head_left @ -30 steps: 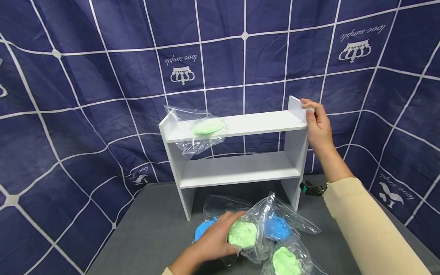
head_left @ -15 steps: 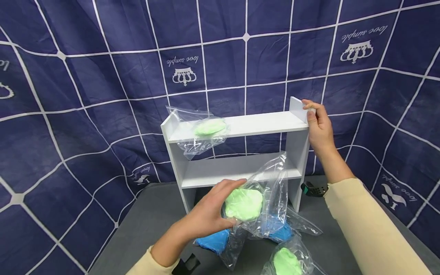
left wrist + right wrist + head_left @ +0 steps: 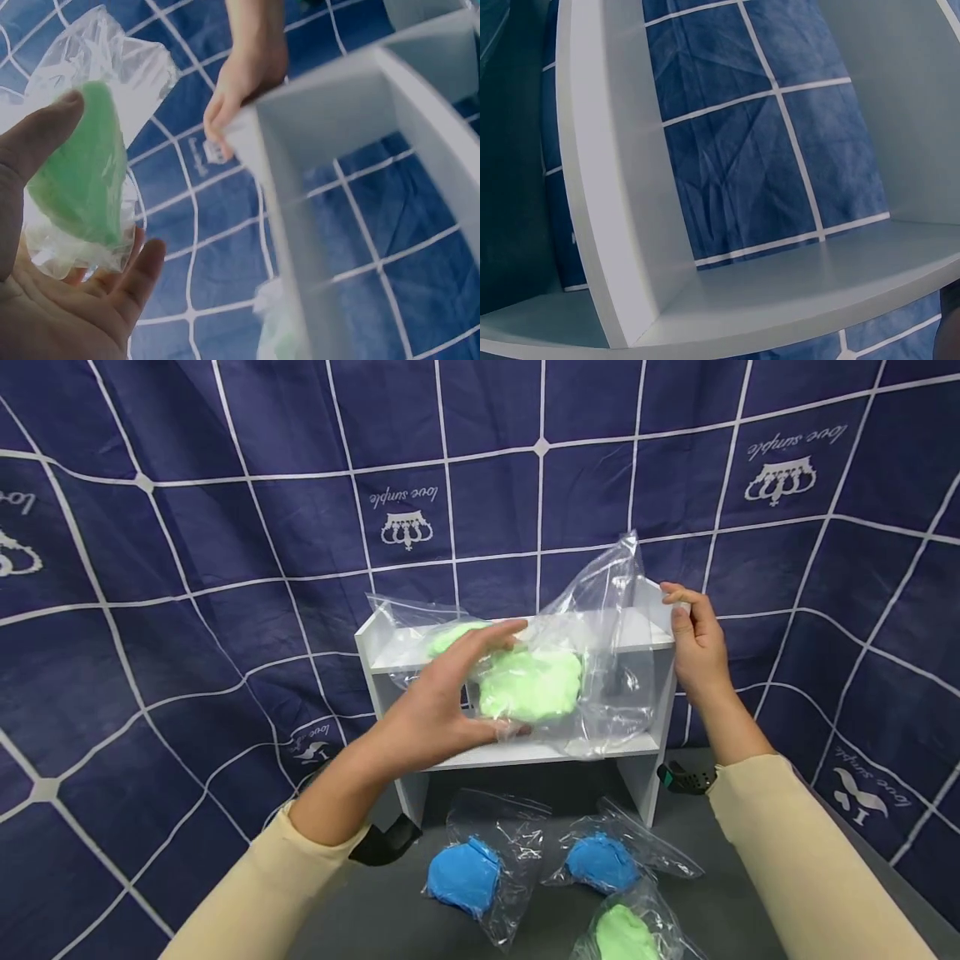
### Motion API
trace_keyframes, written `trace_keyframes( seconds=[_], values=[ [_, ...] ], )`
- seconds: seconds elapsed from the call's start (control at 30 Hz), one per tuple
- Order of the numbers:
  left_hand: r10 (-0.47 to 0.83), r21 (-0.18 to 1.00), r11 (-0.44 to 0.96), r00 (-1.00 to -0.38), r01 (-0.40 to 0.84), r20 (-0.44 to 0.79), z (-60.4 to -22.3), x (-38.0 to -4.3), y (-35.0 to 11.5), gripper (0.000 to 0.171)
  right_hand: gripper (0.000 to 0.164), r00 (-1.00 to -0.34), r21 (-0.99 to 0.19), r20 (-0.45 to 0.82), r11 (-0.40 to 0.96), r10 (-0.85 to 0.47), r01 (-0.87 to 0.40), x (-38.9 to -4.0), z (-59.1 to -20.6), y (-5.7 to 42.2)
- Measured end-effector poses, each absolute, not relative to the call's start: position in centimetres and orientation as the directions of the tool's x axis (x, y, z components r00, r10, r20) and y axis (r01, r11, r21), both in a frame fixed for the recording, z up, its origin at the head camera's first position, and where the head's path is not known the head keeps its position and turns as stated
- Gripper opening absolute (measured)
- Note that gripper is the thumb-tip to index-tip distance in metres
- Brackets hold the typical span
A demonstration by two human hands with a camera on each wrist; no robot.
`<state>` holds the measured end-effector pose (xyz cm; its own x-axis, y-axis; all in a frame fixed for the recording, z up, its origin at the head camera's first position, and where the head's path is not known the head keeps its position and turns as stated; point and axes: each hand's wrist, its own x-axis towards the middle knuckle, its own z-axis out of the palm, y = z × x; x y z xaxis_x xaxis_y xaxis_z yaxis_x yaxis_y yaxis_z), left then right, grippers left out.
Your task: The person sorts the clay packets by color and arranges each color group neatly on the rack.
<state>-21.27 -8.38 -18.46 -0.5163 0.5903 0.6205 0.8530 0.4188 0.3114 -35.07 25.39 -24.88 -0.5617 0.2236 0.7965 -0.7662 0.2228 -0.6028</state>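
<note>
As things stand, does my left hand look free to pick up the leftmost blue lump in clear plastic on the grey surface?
Probably not: your left hand grips a pale green lump in a clear plastic bag, though nothing seems to lie over that bagged blue lump.

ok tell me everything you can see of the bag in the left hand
The clear bag looks like thin, crinkled plastic with bright glints. Inside, at one end, sits a flattened, pale green lump, putty-like in look, with an uneven edge. The left hand holds the bag around that lump, between thumb and fingers. The bag's loose part spreads to the other side, one corner pointing up. It is held up in front of the white shelf unit. Whether its mouth is sealed, I cannot tell.
</note>
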Motion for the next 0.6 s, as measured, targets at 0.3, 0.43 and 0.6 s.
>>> trace_keyframes(
  seconds=[0.3,0.43,0.6],
  values=[
    [0.401,0.461,0.56,-0.712,0.688,0.576,-14.5,-27.9,-8.4,0.09,0.028,-0.592,-0.632,0.775,0.241,0.223,-0.737,-34.5,-24.7,25.1],
    [0.357,0.483,0.627,-0.777,0.611,0.519,-13.6,-30.5,-7.8,0.09,0.028,-0.594,-0.634,0.773,0.239,0.223,-0.736,-34.8,-24.9,25.2],
    [0.35,0.491,0.659,-0.809,0.571,0.472,-13.0,-32.9,-6.7,0.088,0.027,-0.578,-0.617,0.786,0.233,0.219,-0.752,-35.0,-24.9,25.2]
  ],
)
